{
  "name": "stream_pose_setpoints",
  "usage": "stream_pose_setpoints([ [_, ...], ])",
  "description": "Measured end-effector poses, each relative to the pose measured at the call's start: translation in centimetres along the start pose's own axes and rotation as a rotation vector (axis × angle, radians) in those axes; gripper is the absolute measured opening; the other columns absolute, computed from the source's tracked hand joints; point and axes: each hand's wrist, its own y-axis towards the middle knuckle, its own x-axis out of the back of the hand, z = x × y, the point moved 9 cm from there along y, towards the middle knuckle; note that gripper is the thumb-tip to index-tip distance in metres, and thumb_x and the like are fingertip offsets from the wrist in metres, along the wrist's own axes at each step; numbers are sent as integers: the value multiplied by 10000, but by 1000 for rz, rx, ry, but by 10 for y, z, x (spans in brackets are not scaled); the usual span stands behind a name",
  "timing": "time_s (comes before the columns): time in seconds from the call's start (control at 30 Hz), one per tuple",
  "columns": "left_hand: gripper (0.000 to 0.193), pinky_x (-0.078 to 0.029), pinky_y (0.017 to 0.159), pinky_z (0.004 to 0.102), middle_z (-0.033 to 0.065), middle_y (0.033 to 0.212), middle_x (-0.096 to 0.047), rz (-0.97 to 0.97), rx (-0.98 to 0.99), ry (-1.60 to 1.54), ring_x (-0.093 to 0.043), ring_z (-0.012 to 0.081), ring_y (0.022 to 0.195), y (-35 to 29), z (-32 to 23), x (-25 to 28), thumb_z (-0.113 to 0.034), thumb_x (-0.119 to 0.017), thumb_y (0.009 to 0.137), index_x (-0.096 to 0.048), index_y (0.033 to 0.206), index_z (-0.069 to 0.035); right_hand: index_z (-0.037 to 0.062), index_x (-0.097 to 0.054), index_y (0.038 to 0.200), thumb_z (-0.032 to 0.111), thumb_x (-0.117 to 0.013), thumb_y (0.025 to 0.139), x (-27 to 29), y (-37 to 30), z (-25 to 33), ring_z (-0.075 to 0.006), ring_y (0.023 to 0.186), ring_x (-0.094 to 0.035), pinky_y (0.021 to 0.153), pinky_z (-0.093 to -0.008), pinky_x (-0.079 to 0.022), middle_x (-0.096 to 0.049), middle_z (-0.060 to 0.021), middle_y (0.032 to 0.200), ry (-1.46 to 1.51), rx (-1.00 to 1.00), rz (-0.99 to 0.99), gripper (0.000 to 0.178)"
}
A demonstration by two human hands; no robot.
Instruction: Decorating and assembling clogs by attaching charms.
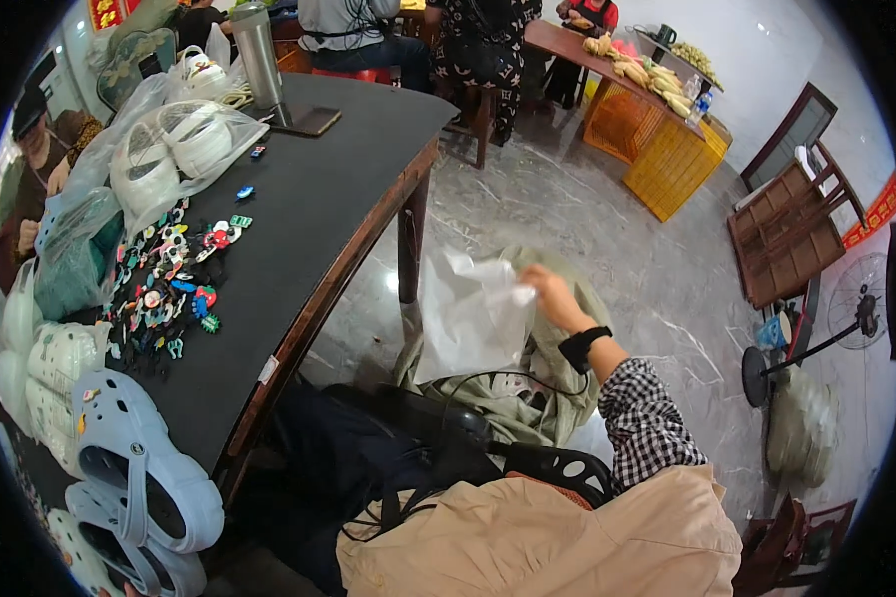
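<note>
My right hand (pixel 551 296) reaches out over the floor, closed on the upper edge of a thin white plastic bag (pixel 473 323) that hangs down from it. Beneath the bag lies a large olive-green sack (pixel 567 393), its mouth loose and folded, with pale things inside that I cannot make out. At the lower left, light blue clogs (pixel 119 428) are stacked close to me beside white ones (pixel 62 388). A sliver of my left hand (pixel 127 590) shows under the clogs at the lower rim; its grip is hidden.
On the dark table (pixel 348 189) lie a heap of small colourful shoe charms (pixel 164 279), white clogs in clear plastic (pixel 184 144), a steel tumbler (pixel 257 55) and a phone (pixel 307 119). Other people sit beyond and at the left. A standing fan (pixel 757 376) is at the right.
</note>
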Motion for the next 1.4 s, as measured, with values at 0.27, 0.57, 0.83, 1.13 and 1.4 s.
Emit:
stream_pose_setpoints([
  [0.27,417,-452,978,493,260,1407,-456,59,180,24,-528,415,1192,3,24,-12,-306,-561,1006,-566,1312,-22,-10,-667,1050,-54,-530,729,-69,-72,-51,-395,1070,-602,935,-425,-480,-640,-208,1130,95,-265,-39,351],
  [0.57,518,-201,1154,550,238,1505,-349,286,137,72,-284,441,1416,-2,10,-48,-275,-537,948,-483,1393,-16,-62,-592,1279,227,-503,1000,67,12,1,-228,1167,-582,1032,-372,-438,-622,-151,1269,502,-204,-687,410],
  [0.83,482,-244,1139,570,235,1466,-408,203,116,-176,-334,455,1394,-4,-6,-34,-201,-602,882,-535,1324,-22,-41,-470,1383,226,-509,1004,80,74,272,-276,1301,-481,1127,-446,-362,-503,-176,1402,1585,460,-61,465],
  [1.13,1294,-371,1092,503,311,1555,-95,43,230,-896,-392,486,1338,16,-9,-15,-243,-891,709,83,1540,-61,10,-420,1427,192,-557,986,-23,30,558,-228,1151,-582,1019,-397,-443,-579,-129,1300,1146,678,905,497],
  [1.4,801,-469,942,397,192,1278,-539,50,216,-753,-548,389,1133,20,4,-4,-5,-780,672,-456,1404,-41,-47,-499,1291,132,-682,845,20,14,631,-262,993,-654,869,-323,-491,-655,-153,1101,907,960,704,514],
])
